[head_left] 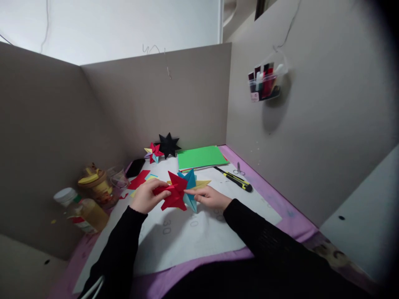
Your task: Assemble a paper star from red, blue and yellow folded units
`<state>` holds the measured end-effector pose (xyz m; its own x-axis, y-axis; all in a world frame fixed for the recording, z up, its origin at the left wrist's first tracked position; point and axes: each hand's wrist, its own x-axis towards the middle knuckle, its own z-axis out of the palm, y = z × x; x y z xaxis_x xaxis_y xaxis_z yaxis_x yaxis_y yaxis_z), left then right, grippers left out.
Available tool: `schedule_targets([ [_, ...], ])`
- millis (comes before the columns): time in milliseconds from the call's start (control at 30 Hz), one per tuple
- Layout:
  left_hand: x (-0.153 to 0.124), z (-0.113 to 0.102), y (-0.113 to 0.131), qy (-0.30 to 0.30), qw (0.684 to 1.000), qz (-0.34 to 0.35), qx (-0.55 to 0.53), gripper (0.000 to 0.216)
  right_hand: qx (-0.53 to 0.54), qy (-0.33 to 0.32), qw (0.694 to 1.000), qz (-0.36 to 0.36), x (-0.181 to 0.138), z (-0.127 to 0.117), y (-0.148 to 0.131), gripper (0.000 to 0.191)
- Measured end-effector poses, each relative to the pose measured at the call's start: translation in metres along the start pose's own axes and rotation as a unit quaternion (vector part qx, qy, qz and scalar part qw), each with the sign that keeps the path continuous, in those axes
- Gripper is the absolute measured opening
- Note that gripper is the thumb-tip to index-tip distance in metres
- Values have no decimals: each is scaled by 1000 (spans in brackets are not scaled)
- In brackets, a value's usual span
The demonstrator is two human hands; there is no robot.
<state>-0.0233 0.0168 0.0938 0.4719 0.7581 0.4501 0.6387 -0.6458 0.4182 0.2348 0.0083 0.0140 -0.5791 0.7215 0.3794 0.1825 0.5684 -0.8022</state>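
Observation:
A folded paper star (pixel 174 196) in red, blue and yellow is held up over the white sheet, between my two hands. My left hand (pixel 149 195) pinches a red point on its left side, thumb in front and fingers behind. From the right, my right hand (pixel 213 197) reaches in with its index finger against the middle of the star, where red meets blue. Its other fingers are curled in near the light blue point. The back of the star is hidden from me.
A green paper stack (pixel 202 158), a yellow-black box cutter (pixel 233 178) and scissors (pixel 239 169) lie beyond. Behind stand a black paper star (pixel 168 145) and a small multicoloured star (pixel 153 152). A bottle (pixel 89 214), a brown cup (pixel 96 182) and a phone (pixel 135 167) line the left.

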Motion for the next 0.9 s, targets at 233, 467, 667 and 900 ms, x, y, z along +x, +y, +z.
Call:
schedule_targets([
  [233, 8, 2, 6, -76, 996, 41, 20, 23, -13, 0, 1000, 1, 0, 1, 1, 42],
  [467, 17, 2, -5, -157, 985, -47, -53, 28, -2, -12, 1000, 2, -1, 2, 0, 42],
  [667, 19, -1, -9, -150, 988, -41, -5, 27, 7, -17, 1000, -18, 0, 2, -3, 43],
  [900, 20, -3, -12, -146, 985, -68, -68, 30, 20, -10, 999, -25, 1, 3, -5, 44],
])
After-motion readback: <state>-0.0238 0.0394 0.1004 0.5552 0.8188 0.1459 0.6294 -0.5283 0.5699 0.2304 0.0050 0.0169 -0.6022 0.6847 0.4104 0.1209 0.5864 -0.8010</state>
